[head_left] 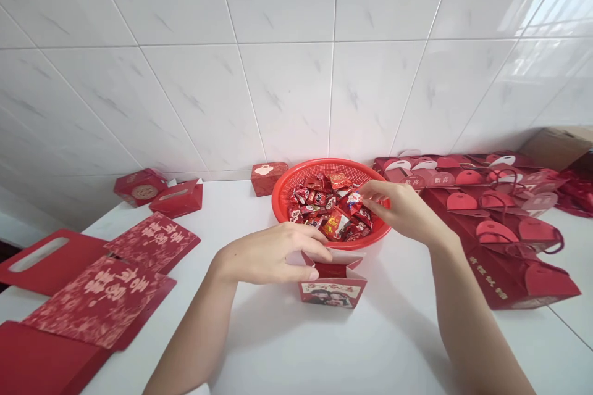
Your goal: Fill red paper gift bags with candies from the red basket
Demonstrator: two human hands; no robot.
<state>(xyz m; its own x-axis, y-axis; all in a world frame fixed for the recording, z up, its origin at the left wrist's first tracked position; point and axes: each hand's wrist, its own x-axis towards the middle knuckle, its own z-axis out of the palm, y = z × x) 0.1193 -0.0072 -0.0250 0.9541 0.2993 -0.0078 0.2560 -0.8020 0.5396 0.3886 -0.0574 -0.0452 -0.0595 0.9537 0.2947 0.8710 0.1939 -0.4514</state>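
A round red plastic basket [283, 197] full of wrapped candies [330, 216] stands at the middle of the white table [287, 345]. Just in front of it sits a small open red gift box [332, 287]. My left hand [273, 254] grips the left flap of this box, fingers closed on it. My right hand [402, 210] reaches into the basket and pinches a wrapped candy [354, 199] between fingertips.
Flat red box blanks with gold characters [99, 299] lie at the left. Two closed red boxes [139, 186] and a red box [267, 176] stand by the tiled wall. A pile of folded red boxes with handles [500, 222] fills the right side, by a cardboard carton [558, 145].
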